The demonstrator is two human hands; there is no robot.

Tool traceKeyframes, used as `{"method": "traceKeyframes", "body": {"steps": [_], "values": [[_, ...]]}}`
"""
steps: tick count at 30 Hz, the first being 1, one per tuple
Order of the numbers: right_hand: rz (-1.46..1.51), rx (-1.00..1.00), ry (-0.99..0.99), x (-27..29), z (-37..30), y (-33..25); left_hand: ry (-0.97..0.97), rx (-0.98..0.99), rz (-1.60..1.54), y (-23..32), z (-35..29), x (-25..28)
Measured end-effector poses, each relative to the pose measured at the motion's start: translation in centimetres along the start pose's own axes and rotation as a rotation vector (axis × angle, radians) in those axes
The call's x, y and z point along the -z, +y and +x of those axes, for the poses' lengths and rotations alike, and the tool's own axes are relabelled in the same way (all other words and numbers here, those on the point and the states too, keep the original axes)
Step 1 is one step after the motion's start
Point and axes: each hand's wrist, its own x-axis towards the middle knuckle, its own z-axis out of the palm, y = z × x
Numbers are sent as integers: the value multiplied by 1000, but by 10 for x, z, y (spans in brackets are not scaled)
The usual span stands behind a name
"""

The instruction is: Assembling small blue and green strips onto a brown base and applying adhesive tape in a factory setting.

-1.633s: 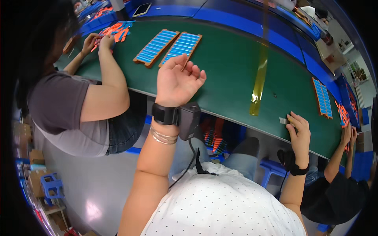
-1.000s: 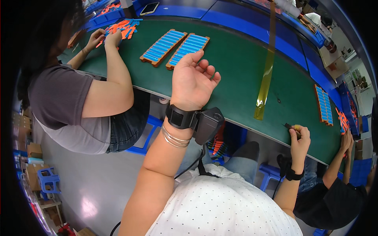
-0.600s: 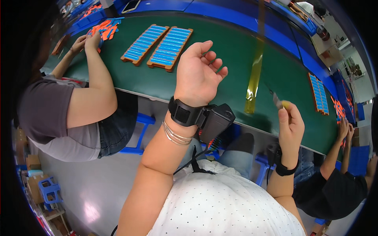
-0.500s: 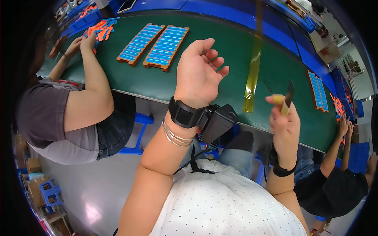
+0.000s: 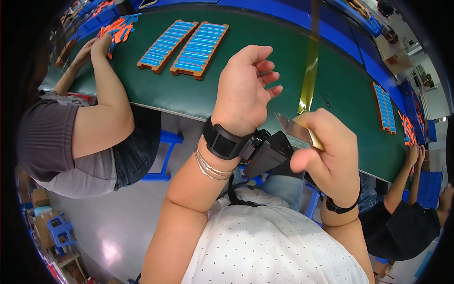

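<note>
My left hand [image 5: 243,90] is raised above the table's near side, palm turned to the right. Its fingers are loosely curled and apart, with nothing in them. My right hand [image 5: 338,151] grips a thin metal blade [image 5: 294,128] with a yellowish wrapped grip, and the blade points up and left toward my left wrist. A long strip of amber, see-through tape [image 5: 309,78] hangs down from above. Its lower end is beside the bent fingers of my right hand; whether they touch it I cannot tell.
Two brown trays [image 5: 193,75] with rows of blue pieces lie on the green table [image 5: 269,28], and a similar one [image 5: 391,130] lies at the right. A co-worker on the left handles orange and blue strips [image 5: 124,32]; another person's hands [image 5: 416,154] work at the far right.
My right hand has moved up and left with the blade, to the tape's lower end. The blade has swung over to point left. My left hand has shifted slightly right and is still open.
</note>
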Motion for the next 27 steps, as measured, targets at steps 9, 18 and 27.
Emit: {"method": "traceKeyframes", "body": {"steps": [9,18,27], "values": [[426,-223,80,-2,5,-3,-188,396,-105,-9,7,3],[47,-68,118,-1,4,-1,-41,257,101,-8,-2,-7],[-189,83,105,4,8,-3,-25,228,136,-13,-5,-6]]}}
